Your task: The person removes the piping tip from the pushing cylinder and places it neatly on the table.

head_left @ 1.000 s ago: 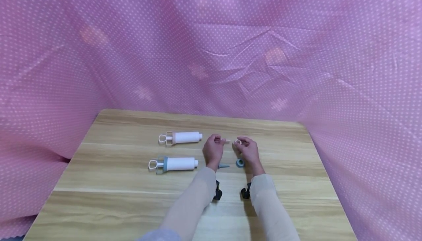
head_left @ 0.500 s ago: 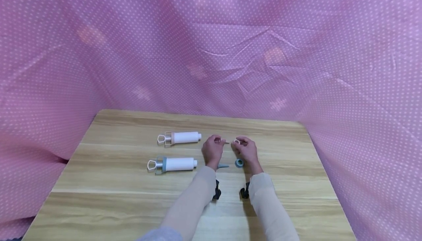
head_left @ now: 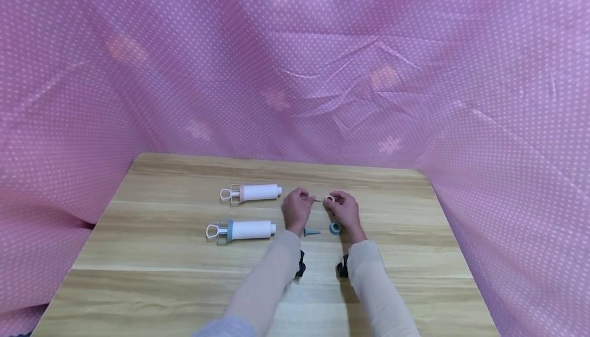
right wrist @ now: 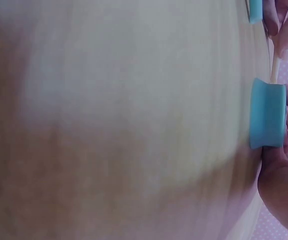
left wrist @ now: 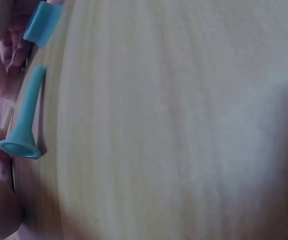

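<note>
My left hand (head_left: 297, 211) pinches a slim cream nozzle (head_left: 318, 200) between thumb and fingertips, its narrow end pointing right. Facing it, my right hand (head_left: 347, 214) holds a cream ring (head_left: 331, 197) in its fingertips. A small gap separates the two pieces. Closer to the body, a teal flared nozzle (left wrist: 27, 115) lies on the table beside my left wrist. A teal ring (right wrist: 270, 116) sits near my right hand, apart from the teal nozzle. In both wrist views the hands show only at the edge, and the cream ring is hidden.
Left of my hands lie two white syringe-like tubes with pull handles: one with a pink collar (head_left: 260, 192), one with a teal collar (head_left: 251, 230). The wooden table (head_left: 161, 286) meets a pink dotted cloth (head_left: 295, 96) at its back and sides.
My left hand and forearm have shifted slightly left, uncovering more of the teal nozzle. The cream nozzle and cream ring stay in the fingers, almost in place.
</note>
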Motion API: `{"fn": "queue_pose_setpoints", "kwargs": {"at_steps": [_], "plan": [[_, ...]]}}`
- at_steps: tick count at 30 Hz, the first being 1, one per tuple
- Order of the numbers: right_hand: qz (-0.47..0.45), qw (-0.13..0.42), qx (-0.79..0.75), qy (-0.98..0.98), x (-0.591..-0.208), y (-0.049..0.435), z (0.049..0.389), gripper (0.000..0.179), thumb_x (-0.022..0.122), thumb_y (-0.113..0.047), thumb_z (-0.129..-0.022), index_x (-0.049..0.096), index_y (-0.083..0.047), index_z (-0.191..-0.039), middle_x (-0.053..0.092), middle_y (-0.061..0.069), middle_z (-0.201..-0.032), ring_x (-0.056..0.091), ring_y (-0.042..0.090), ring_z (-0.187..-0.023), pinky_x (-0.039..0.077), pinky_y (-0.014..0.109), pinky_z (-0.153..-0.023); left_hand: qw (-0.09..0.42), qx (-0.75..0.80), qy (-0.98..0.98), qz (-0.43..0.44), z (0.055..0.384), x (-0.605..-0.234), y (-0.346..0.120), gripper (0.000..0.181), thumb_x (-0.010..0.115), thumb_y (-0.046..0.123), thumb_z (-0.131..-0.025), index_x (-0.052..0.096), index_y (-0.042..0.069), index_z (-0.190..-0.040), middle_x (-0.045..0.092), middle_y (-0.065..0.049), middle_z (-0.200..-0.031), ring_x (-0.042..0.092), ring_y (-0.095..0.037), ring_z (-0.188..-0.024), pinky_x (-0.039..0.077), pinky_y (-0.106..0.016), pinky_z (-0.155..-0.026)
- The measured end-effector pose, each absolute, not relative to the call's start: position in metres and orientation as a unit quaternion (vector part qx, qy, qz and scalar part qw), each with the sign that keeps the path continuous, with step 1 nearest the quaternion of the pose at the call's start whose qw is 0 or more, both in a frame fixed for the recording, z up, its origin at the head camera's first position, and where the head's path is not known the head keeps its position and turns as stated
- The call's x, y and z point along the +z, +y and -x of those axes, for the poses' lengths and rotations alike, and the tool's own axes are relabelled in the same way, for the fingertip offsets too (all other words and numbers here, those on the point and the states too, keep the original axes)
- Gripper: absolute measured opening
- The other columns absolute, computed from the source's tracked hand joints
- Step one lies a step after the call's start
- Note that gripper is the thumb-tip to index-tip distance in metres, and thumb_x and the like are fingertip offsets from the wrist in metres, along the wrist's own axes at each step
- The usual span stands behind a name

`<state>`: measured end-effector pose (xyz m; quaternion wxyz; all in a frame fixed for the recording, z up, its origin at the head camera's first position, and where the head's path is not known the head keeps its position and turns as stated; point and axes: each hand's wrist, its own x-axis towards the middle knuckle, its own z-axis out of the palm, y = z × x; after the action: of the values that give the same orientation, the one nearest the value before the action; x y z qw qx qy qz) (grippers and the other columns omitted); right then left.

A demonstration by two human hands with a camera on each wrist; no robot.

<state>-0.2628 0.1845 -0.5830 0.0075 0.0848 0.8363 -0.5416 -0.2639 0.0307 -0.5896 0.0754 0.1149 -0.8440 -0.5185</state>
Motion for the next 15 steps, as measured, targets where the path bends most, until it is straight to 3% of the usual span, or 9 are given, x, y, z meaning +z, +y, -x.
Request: {"fn": "queue_pose_setpoints", "kwargs": {"at_steps": [5, 15], "plan": [[-0.07, -0.009, -0.51, 0.857, -0.5816, 0.1862, 0.2615, 0.036, 0.08, -0.017, -0.089, 0.07, 0.0, -0.12, 0.068, 0.013, -0.098, 0.065, 0.021, -0.082, 0.052, 0.026, -0.069, 0.065, -0.509, -0.85, -0.117, 0.266, -0.5892, 0.0313, 0.019, 0.084, 0.023, -0.085, 0.073, 0.014, -0.097, 0.074, 0.0, -0.092, 0.067, -0.018, -0.081, 0.057, -0.036, -0.075], [-0.076, 0.022, -0.513, 0.855, -0.5803, 0.1844, 0.2598, 0.037, 0.076, -0.017, -0.092, 0.068, -0.002, -0.125, 0.067, 0.014, -0.105, 0.062, 0.025, -0.091, 0.052, 0.031, -0.074, 0.077, -0.506, -0.851, -0.117, 0.2652, -0.5922, 0.0314, 0.018, 0.083, 0.021, -0.085, 0.073, 0.012, -0.096, 0.073, -0.003, -0.091, 0.067, -0.021, -0.083, 0.057, -0.038, -0.077]]}}
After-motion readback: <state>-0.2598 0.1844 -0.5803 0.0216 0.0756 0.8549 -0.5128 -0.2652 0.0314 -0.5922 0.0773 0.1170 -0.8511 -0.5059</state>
